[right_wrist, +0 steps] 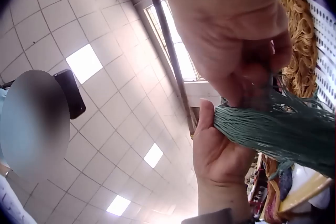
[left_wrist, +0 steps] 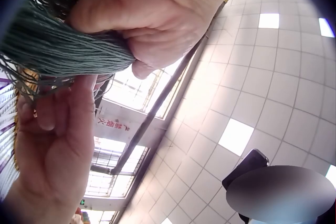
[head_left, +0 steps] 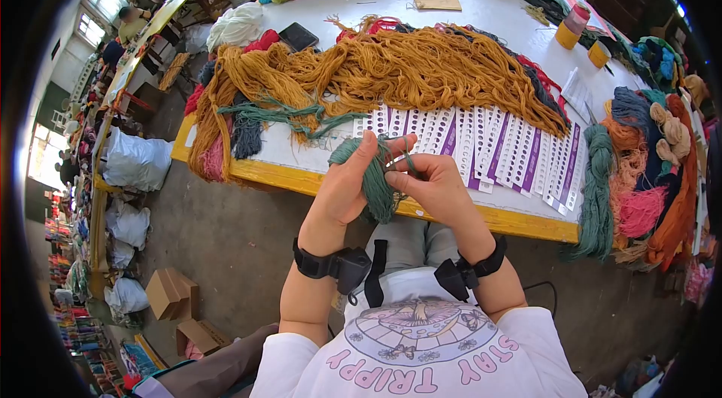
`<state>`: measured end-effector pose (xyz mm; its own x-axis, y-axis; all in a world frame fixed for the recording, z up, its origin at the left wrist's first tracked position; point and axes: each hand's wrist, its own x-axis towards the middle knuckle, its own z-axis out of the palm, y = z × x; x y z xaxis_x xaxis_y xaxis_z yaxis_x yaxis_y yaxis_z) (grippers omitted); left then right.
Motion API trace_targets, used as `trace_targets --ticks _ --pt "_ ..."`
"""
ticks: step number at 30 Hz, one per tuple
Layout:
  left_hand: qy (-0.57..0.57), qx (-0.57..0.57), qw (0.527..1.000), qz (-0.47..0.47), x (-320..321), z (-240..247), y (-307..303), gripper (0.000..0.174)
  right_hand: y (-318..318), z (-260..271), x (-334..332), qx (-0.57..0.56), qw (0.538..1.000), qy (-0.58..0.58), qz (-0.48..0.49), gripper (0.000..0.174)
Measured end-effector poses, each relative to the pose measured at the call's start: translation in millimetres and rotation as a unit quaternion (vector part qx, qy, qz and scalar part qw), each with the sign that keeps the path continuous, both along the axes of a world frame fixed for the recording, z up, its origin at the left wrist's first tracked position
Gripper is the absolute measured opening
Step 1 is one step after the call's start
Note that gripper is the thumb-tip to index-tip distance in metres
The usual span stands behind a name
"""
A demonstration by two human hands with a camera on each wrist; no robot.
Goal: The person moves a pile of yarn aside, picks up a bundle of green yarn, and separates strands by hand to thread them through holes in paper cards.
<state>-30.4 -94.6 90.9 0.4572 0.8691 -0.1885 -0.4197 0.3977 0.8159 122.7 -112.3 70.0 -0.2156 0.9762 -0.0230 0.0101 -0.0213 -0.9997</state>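
A dark green yarn skein (head_left: 378,186) hangs from my left hand (head_left: 342,191), whose fingers are curled round it with the thumb up. My right hand (head_left: 438,189) pinches at strands on the skein's near right side; a small shiny thing shows between the fingers, too small to name. In the left wrist view the skein (left_wrist: 68,50) passes under my left hand (left_wrist: 152,14), with my right hand (left_wrist: 55,150) below it. The right wrist view shows my right hand (right_wrist: 231,29) above the skein (right_wrist: 278,132) and my left hand (right_wrist: 223,155) behind it.
Mustard yarn (head_left: 391,67) lies across the table (head_left: 301,176) beyond my hands, over white-and-purple punched cards (head_left: 519,150). Green and coloured skeins (head_left: 598,187) hang at the right edge. A dark phone-like device (head_left: 298,37) and cardboard boxes (head_left: 171,294) are at the left.
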Motion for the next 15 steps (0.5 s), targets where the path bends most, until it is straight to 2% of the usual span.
trace_targets --ticks 3,7,8,10,12,13,14,15 --pt "-0.021 -0.016 1.000 -0.014 -7 -2 3 0.062 0 6 -1 -0.016 0.999 0.049 -0.010 0.016" --pt "0.009 0.025 1.000 -0.003 -10 -2 2 0.047 2 10 -2 -0.072 0.988 0.138 0.000 0.013" --pt "0.020 0.034 0.999 0.006 -9 0 2 0.043 4 5 -3 0.013 0.996 0.087 -0.027 0.012" --pt "0.050 0.062 0.997 0.009 -11 -2 3 0.036 8 -5 -5 0.183 0.980 -0.015 -0.078 0.011" --pt "0.088 0.097 0.991 -0.006 -27 -20 11 0.031 8 -6 -3 0.128 0.982 0.055 -0.126 0.013" --pt "-0.060 0.076 0.995 0.003 -39 -33 11 0.026 9 -2 -1 0.101 0.979 0.090 -0.150 0.014" --pt "-0.206 0.053 0.977 0.011 -56 -46 11 0.022 8 9 7 0.036 0.956 0.247 -0.154 0.015" --pt "-0.314 0.017 0.949 0.036 -80 -53 14 0.020 8 18 22 -0.029 0.904 0.397 -0.154 0.017"
